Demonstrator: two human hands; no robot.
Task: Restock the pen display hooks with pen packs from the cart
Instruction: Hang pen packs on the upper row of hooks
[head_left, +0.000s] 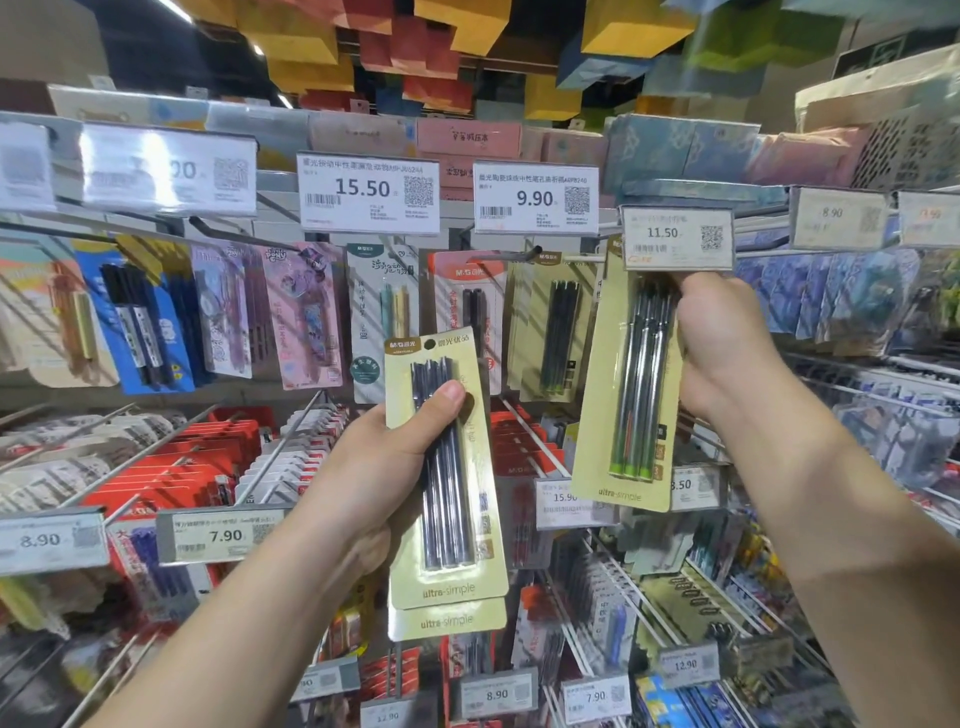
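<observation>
Cardboard-backed pen packs (447, 467), light and stiff: your left hand (374, 467) grips two mid-card; your right hand (722, 348) pinches another pack (631, 384) near its top.

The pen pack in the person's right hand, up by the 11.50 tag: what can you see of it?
The pen pack is a beige card with a clear blister holding three dark pens with green ends. "ultra-simple" is printed at its foot. It hangs slightly tilted, its top hidden behind the 11.50 price tag. The right hand grips its upper right edge.
</observation>
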